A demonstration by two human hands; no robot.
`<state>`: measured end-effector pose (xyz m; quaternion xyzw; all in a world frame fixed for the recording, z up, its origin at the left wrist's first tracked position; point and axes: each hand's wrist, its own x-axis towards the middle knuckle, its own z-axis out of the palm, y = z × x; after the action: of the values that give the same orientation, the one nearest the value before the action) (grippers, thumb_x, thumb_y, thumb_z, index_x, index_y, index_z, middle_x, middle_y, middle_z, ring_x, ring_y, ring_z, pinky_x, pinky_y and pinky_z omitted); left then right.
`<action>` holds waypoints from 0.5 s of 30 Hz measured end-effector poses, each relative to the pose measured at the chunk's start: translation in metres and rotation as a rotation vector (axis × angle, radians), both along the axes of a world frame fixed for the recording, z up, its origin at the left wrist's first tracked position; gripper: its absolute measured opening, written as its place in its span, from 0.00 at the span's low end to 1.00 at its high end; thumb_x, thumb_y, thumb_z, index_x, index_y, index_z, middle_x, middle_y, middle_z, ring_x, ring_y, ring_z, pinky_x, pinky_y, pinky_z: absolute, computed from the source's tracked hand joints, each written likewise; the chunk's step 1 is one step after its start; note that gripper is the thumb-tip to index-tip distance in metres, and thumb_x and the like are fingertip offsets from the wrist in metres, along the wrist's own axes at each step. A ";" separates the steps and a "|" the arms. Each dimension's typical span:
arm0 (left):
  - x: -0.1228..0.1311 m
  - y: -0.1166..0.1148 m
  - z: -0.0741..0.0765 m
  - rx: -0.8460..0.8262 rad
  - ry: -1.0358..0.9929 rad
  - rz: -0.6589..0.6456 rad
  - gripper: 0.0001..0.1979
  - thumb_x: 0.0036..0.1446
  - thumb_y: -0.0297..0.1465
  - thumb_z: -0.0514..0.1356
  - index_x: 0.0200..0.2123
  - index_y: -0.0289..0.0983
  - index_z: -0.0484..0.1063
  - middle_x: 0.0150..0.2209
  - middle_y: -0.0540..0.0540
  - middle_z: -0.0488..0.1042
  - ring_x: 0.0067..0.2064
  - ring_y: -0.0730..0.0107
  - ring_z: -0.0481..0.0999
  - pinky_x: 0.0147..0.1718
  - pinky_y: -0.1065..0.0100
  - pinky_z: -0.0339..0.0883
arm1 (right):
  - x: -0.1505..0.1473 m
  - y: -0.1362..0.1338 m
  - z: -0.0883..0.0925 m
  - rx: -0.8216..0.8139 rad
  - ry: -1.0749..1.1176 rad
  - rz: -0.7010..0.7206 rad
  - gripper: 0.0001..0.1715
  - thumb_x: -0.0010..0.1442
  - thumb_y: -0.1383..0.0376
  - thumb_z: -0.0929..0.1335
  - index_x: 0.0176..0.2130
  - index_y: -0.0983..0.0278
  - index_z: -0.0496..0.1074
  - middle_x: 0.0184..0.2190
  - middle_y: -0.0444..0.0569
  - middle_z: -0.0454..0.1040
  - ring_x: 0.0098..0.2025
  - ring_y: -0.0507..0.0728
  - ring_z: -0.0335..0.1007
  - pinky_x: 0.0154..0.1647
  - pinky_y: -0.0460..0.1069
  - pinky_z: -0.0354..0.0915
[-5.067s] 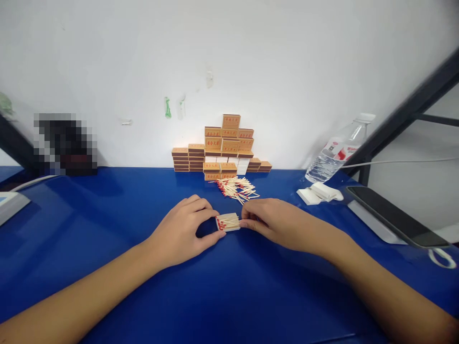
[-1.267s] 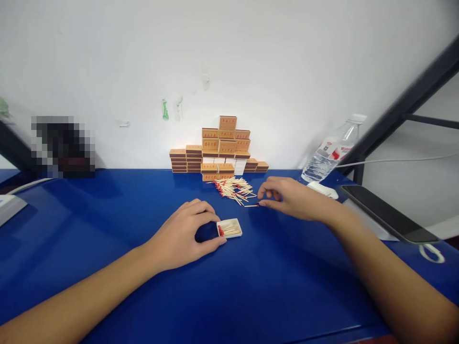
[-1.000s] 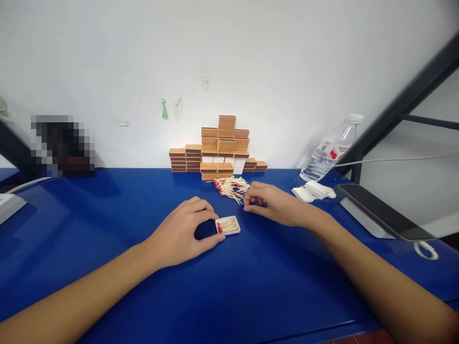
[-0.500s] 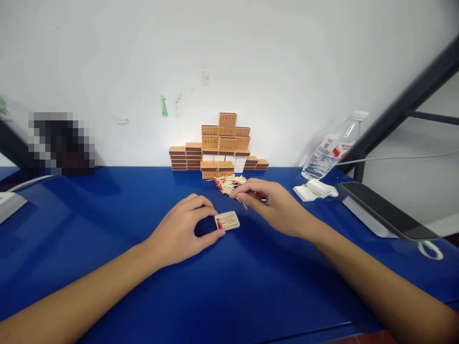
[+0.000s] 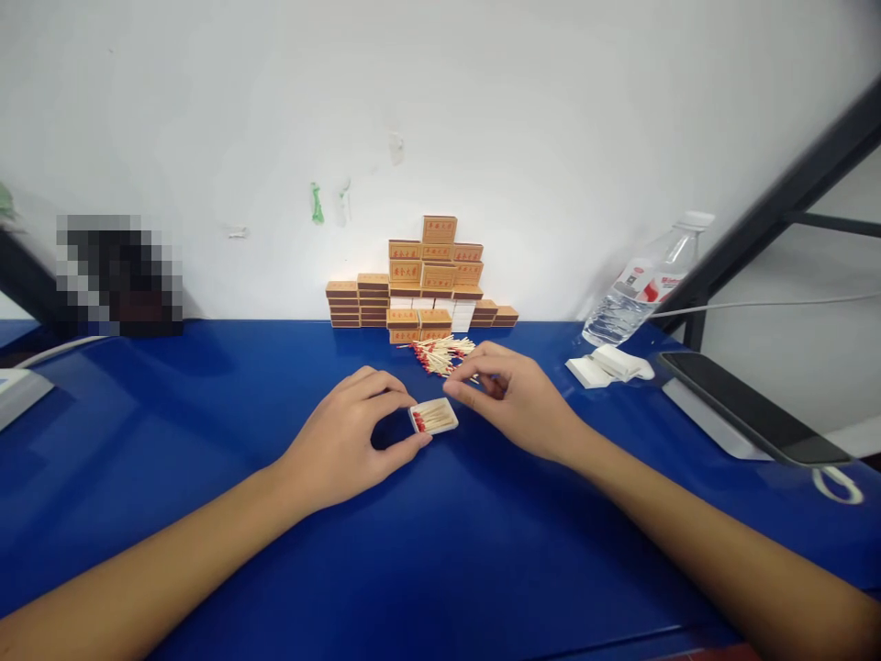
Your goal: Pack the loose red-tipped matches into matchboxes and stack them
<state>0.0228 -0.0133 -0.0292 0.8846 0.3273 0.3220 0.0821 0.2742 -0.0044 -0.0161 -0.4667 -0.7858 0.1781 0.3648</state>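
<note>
My left hand (image 5: 354, 431) grips a small white matchbox tray (image 5: 448, 426) at its left end, with the thumb on the near side and fingers on the far side. Inside the tray lie several matches (image 5: 435, 418), red heads toward my left hand. My right hand (image 5: 519, 399) is just beyond the tray's right end, thumb and index fingertips close together in a pinch. Whether a match is between them I cannot make out. Behind that hand a loose heap of red-headed matches (image 5: 440, 352) lies on the blue table (image 5: 413, 551).
Stacked orange matchboxes (image 5: 439, 275) stand against the wall behind the heap. To the right are white pieces (image 5: 609, 365), a leaning water bottle (image 5: 637, 285) and a phone (image 5: 753, 404) on a white stand. A pixelated dark object (image 5: 130, 275) stands at left.
My right hand has shifted slightly left and closer to the tray. The match that showed below its fingers is no longer visible there. The tray, in my left hand, appears slightly higher in view.
</note>
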 end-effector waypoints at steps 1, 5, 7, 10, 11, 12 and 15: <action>0.000 -0.001 0.000 -0.009 0.009 -0.008 0.11 0.64 0.38 0.67 0.45 0.39 0.80 0.45 0.44 0.79 0.47 0.59 0.76 0.49 0.55 0.73 | 0.002 0.003 0.000 0.027 -0.033 -0.044 0.10 0.67 0.58 0.72 0.36 0.60 0.81 0.32 0.45 0.71 0.30 0.53 0.62 0.34 0.50 0.61; 0.002 -0.004 0.001 0.014 -0.021 -0.054 0.11 0.65 0.37 0.67 0.46 0.38 0.79 0.45 0.44 0.79 0.47 0.61 0.76 0.50 0.55 0.73 | 0.009 0.012 -0.006 0.075 -0.194 -0.196 0.10 0.65 0.57 0.73 0.36 0.61 0.77 0.35 0.47 0.74 0.33 0.55 0.67 0.36 0.51 0.63; 0.003 -0.005 0.001 0.016 -0.011 -0.068 0.10 0.65 0.37 0.66 0.46 0.39 0.79 0.45 0.43 0.79 0.47 0.60 0.76 0.50 0.54 0.73 | 0.009 0.015 -0.009 0.066 -0.260 -0.224 0.12 0.63 0.56 0.74 0.37 0.61 0.75 0.38 0.49 0.75 0.36 0.57 0.70 0.38 0.52 0.64; 0.002 -0.005 0.001 -0.018 0.022 -0.071 0.10 0.64 0.37 0.67 0.46 0.39 0.79 0.45 0.43 0.79 0.47 0.59 0.76 0.50 0.53 0.73 | 0.009 0.019 -0.012 0.028 -0.333 -0.204 0.10 0.64 0.57 0.73 0.36 0.61 0.74 0.38 0.50 0.75 0.39 0.58 0.72 0.41 0.53 0.65; 0.002 -0.004 0.001 -0.022 0.023 -0.068 0.10 0.64 0.38 0.67 0.46 0.39 0.79 0.45 0.43 0.79 0.47 0.59 0.76 0.50 0.53 0.73 | 0.010 0.020 -0.013 0.014 -0.351 -0.190 0.10 0.65 0.58 0.72 0.35 0.61 0.74 0.37 0.49 0.74 0.39 0.58 0.72 0.41 0.53 0.65; 0.002 -0.004 0.001 -0.024 0.024 -0.065 0.10 0.64 0.38 0.67 0.46 0.39 0.79 0.45 0.43 0.79 0.47 0.59 0.76 0.51 0.53 0.73 | 0.010 0.020 -0.013 0.003 -0.368 -0.175 0.10 0.66 0.59 0.71 0.34 0.61 0.73 0.37 0.49 0.74 0.38 0.58 0.72 0.40 0.53 0.64; 0.001 -0.003 0.001 -0.023 0.025 -0.059 0.11 0.64 0.38 0.67 0.46 0.39 0.79 0.45 0.44 0.79 0.47 0.59 0.76 0.51 0.53 0.73 | 0.016 0.022 -0.013 -0.018 -0.412 -0.125 0.12 0.69 0.60 0.68 0.34 0.62 0.71 0.35 0.49 0.73 0.36 0.57 0.70 0.37 0.52 0.63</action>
<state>0.0241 -0.0163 -0.0285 0.8968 0.3056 0.3046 0.0976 0.2902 0.0180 -0.0296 -0.5443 -0.8116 0.0632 0.2026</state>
